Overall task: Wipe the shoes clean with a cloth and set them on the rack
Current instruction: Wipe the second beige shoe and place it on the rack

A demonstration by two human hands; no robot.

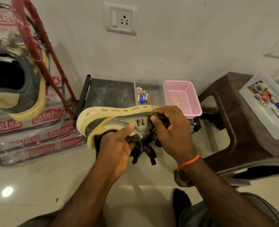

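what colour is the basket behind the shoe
Pink, a perforated plastic basket; the head view, the only one, shows it clearly.

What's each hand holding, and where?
Left hand grips the shoe at its collar. Right hand holds a bunched dark cloth against the shoe's side.

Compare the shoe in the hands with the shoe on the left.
The held shoe lies on its side, sole up, gripped by the left hand; the right hand presses a dark cloth to it. The other shoe sits untouched, opening toward the camera. Both are grey with yellow soles.
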